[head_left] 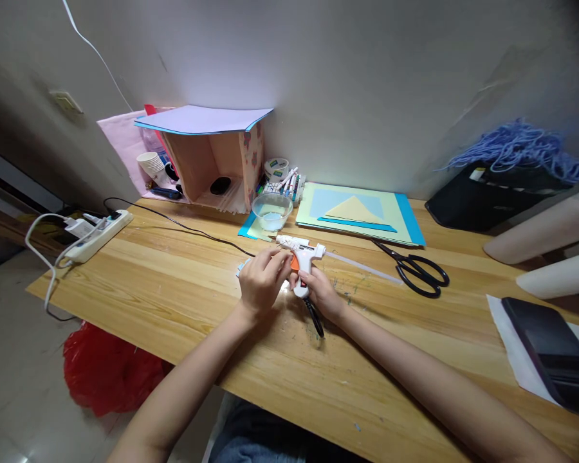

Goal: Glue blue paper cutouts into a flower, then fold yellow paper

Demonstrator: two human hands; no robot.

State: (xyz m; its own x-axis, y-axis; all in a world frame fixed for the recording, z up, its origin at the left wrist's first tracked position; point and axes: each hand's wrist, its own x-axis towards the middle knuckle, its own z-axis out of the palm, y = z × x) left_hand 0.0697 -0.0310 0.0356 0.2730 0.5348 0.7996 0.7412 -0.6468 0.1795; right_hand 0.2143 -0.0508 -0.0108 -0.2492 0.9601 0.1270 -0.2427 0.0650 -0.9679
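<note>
A white hot glue gun (305,260) with an orange trigger is held above the middle of the wooden table (183,289). My right hand (321,292) is wrapped round its handle. A translucent glue stick (364,267) sticks out of its back end to the right. My left hand (265,276) is closed in a pinch beside the gun's front and trigger; whatever lies between its fingertips is too small to make out. A small light-blue piece (242,267) shows just left of my left hand. Black scissors (417,270) lie to the right of the glue stick.
Behind my hands stand a clear plastic bowl (272,211), markers (289,185) and an open box (212,161). Stacked coloured paper (405,218) lies at the back. A power strip (99,238) is at the left, a phone (550,347) at the right. A black cord crosses the table.
</note>
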